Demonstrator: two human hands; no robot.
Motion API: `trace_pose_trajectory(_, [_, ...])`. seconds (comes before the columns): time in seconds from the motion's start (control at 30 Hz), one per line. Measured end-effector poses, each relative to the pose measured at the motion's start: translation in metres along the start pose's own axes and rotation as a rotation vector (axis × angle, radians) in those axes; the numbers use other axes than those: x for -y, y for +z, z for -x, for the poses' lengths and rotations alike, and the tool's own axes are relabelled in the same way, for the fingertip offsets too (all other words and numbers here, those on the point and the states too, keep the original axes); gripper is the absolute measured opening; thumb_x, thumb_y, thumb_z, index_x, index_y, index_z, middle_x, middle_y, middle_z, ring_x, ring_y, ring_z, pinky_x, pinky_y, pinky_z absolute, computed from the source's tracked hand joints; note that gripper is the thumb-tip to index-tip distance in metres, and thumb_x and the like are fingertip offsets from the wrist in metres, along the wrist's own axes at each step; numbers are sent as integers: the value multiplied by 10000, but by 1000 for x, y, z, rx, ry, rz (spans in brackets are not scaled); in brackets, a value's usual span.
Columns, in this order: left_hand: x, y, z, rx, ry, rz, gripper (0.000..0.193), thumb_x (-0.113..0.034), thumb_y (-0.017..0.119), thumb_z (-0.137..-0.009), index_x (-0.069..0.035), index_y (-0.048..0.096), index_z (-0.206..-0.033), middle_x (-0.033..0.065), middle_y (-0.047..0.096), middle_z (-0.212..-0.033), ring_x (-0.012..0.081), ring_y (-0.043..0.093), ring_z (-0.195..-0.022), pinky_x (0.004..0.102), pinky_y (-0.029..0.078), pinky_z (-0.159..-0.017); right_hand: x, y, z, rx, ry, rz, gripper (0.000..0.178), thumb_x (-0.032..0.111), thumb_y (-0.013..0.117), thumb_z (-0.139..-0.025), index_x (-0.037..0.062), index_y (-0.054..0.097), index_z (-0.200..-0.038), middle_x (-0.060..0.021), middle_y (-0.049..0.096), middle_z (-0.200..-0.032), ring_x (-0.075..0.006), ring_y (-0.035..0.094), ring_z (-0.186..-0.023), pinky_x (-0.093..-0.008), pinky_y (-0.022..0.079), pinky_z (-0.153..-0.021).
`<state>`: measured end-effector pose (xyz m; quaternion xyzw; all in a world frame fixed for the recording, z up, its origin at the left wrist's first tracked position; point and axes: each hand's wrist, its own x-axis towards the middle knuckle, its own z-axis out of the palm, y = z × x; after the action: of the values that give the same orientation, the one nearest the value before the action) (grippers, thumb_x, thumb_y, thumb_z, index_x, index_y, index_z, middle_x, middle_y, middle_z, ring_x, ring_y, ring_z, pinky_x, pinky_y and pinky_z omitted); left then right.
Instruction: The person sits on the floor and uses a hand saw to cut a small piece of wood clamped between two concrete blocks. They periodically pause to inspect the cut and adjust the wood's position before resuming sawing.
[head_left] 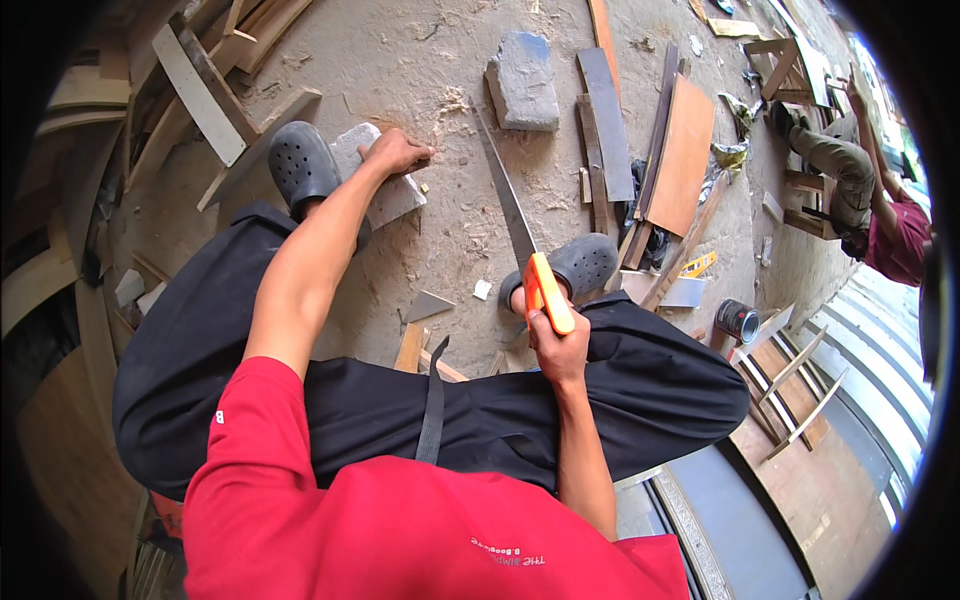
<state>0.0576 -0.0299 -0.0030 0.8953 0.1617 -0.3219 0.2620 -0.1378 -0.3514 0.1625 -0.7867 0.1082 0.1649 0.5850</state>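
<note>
My right hand (pixel 560 348) is closed round the orange handle of a handsaw (pixel 546 292). The saw's long dark blade points away from me, between my feet, its tip left of a grey concrete block (pixel 524 82). My left hand (pixel 398 153) is over a second, pale concrete block (pixel 396 202) beside my left shoe. Its fingers are curled together, and whatever they may hold is hidden. A tiny wood offcut (pixel 424 188) is just beside that block's right edge.
Boards and planks (pixel 682 155) lie to the right, with an orange-yellow tool (pixel 698 265) and a paint can (pixel 738 320) nearer. Wood scraps (pixel 200 95) are piled on the left. Dark clogs (pixel 305 165) are on my feet. Another person (pixel 895 235) sits at the far right.
</note>
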Motion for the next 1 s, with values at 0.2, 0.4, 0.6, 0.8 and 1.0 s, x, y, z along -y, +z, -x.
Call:
trace_pose_trajectory(0.2, [-27, -12, -13, -55, 90, -330, 330, -439, 682, -787, -140, 762, -899, 139, 718, -935, 297, 660, -974, 463, 473, -839, 3, 10, -9, 2, -99, 39, 126, 100, 629, -862, -26, 642, -857, -35, 575, -592, -106, 545, -508, -259, 427, -497])
trace_pose_trajectory(0.4, [-26, -26, -18, -153, -91, -62, 306, -371, 661, -814, -130, 740, -985, 173, 693, -1062, 341, 641, -1048, 467, 498, -855, -12, 12, -13, -18, -115, 12, 133, 108, 620, -883, -8, 628, -816, 5, 545, -546, -76, 514, -451, -235, 404, -438])
trace_pose_trajectory(0.6, [-24, -22, -2, 5, 55, -180, 247, -275, 672, -786, -134, 745, -975, 152, 698, -1070, 360, 652, -1018, 454, 511, -846, -4, 17, -15, -2, 23, -35, 151, 116, 649, -837, -28, 638, -791, -73, 564, -589, -138, 526, -550, -308, 428, -551])
trace_pose_trajectory(0.8, [-40, -4, -6, -184, -53, -269, 241, -197, 710, -712, -15, 729, -869, 218, 700, -945, 356, 680, -934, 463, 524, -781, 6, 19, -13, -43, -45, -12, 154, 114, 648, -833, -22, 631, -762, -75, 553, -572, -132, 514, -527, -318, 404, -523])
trace_pose_trajectory(1.0, [-62, 8, -8, -199, -52, -343, 223, -107, 588, -807, -31, 723, -966, 188, 695, -1029, 334, 671, -997, 459, 525, -799, -8, 21, -10, -121, -230, 79, 177, 91, 676, -815, -13, 595, -697, -79, 524, -561, -177, 511, -521, -332, 398, -527])
